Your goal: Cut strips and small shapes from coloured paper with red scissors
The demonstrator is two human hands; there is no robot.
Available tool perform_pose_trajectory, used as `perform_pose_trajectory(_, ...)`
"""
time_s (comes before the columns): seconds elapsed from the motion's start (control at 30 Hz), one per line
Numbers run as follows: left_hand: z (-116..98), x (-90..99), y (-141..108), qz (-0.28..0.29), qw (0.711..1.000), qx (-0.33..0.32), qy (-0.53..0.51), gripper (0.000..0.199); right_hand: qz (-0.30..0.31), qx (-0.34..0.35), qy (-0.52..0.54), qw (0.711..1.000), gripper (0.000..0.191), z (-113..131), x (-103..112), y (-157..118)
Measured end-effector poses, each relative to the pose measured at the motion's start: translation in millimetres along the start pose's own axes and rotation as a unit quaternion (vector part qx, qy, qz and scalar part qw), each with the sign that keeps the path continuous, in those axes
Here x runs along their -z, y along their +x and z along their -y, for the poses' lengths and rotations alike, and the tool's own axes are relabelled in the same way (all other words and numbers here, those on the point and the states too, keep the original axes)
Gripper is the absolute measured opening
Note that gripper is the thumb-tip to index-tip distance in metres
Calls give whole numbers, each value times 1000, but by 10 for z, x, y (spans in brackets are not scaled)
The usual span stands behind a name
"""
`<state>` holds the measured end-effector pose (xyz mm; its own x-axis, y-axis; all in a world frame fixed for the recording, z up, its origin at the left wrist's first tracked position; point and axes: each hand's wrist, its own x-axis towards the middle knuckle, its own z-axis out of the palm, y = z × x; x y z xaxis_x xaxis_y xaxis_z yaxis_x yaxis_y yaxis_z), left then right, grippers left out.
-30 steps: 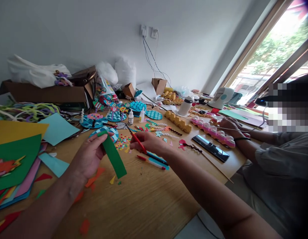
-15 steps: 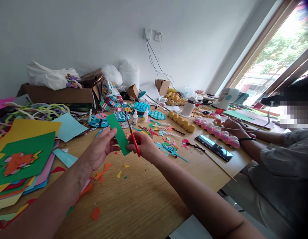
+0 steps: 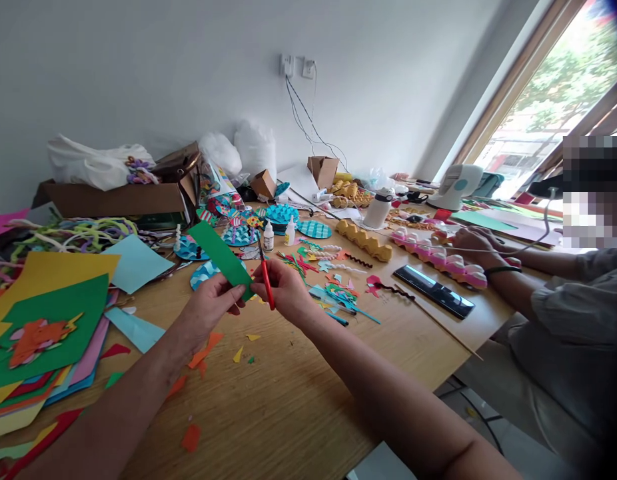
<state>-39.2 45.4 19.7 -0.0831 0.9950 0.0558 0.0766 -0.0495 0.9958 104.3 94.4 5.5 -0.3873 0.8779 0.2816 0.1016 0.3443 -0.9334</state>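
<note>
A strip of green paper is pinched near its lower end by my left hand, and its long part slants up to the left. My right hand grips red-handled scissors, their dark blades pointing up and away from me. The fingertips of my right hand meet the lower end of the strip. Orange paper scraps and small yellow bits lie on the wooden table below my hands. Beyond the strip stand two small glue bottles.
Coloured paper sheets are stacked at the left. Egg-carton strips, one yellow and one pink, lie to the right by a black phone and a thin stick. Another person's hands rest at the far right.
My left hand has moved down to the strip's lower end, near my right fingertips. The green strip now leans further left. The scissors stay in my right hand.
</note>
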Motion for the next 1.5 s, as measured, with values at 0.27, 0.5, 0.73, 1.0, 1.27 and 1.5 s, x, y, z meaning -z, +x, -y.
perform_pose_trajectory(0.27, -53, 6, -18, -17, 1000, 10, -24, 22, 11, 26, -20, 999, 26, -54, 20, -73)
perform_pose_trajectory(0.5, -184, 178, 0, -30, 992, 8, -120, 17, 78, 42, -124, 988, 34, 87, 110, -174)
perform_pose_trajectory(0.73, -243, 198, 16, -74, 986, 5, -152, 17, 117, 73, -182, 974, 36, 65, 71, -189)
perform_pose_trajectory(1.0, -222, 194, 6, -47, 988, 25, -146, 17, 125, 77, -186, 971, 38, 29, 68, -183)
perform_pose_trajectory(1.27, -189, 149, 17, -47, 989, 37, -135, 17, 125, 76, -170, 975, 34, 15, 68, -192)
perform_pose_trajectory(1.5, -189, 145, 7, -43, 989, 51, -133, 12, 126, 77, -171, 974, 34, 21, 69, -194)
